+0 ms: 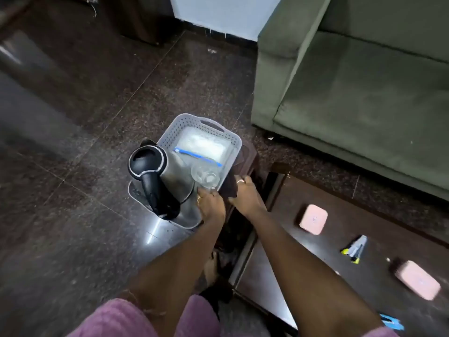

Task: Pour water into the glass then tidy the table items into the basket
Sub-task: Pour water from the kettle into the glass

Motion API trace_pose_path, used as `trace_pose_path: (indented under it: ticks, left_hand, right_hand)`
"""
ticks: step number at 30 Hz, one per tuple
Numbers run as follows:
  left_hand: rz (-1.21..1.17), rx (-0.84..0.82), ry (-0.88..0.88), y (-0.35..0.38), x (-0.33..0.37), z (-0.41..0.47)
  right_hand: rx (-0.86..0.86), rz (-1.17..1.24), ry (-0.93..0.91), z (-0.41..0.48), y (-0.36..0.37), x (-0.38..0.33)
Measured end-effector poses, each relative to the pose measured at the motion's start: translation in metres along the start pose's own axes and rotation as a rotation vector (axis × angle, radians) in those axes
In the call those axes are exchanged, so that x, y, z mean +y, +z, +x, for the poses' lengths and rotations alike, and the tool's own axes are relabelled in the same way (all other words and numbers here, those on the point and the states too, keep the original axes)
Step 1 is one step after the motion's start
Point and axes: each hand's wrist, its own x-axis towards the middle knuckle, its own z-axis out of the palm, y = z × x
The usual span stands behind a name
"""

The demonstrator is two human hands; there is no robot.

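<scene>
A grey perforated basket lies partly on a small dark brown stool, its near end overhanging the floor. Inside it are a black and steel electric kettle, a clear glass and a clear zip bag with a blue seal. My left hand grips the basket's right rim just beside the glass. My right hand holds the same side of the basket from outside, fingers curled where it meets the stool top.
A low dark coffee table at the right carries two pink boxes and a small grey and yellow tool. A green sofa stands behind. Dark tiled floor spreads to the left.
</scene>
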Motion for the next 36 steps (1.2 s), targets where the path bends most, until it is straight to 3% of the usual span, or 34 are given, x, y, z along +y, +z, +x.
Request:
trace_pose_path:
  ticks: [5, 8, 14, 20, 25, 36]
  left_hand:
    - [-0.417, -0.134, -0.034, 0.007, -0.014, 0.043]
    - [-0.509, -0.155, 0.001, 0.009, -0.022, 0.059]
    - [-0.728, -0.214, -0.061, 0.007, -0.028, 0.07]
    - [-0.695, -0.145, 0.226, 0.0, -0.005, 0.026]
    - [-0.6, -0.09, 0.354, 0.028, 0.008, -0.031]
    - [-0.261, -0.47, 0.238, 0.117, -0.093, -0.12]
  right_hand:
    - [0.002, 0.044, -0.041, 0.059, 0.024, -0.032]
    - [-0.067, -0.026, -0.061, 0.083, 0.042, -0.038]
    - [0.098, 0.067, -0.056, 0.087, 0.054, -0.04]
    - [0.337, 0.322, -0.096, 0.04, 0.022, -0.032]
    - [0.538, 0.314, -0.059, -0.016, -0.01, 0.005]
    - [0.439, 0.253, 0.26, -0.114, 0.033, 0.161]
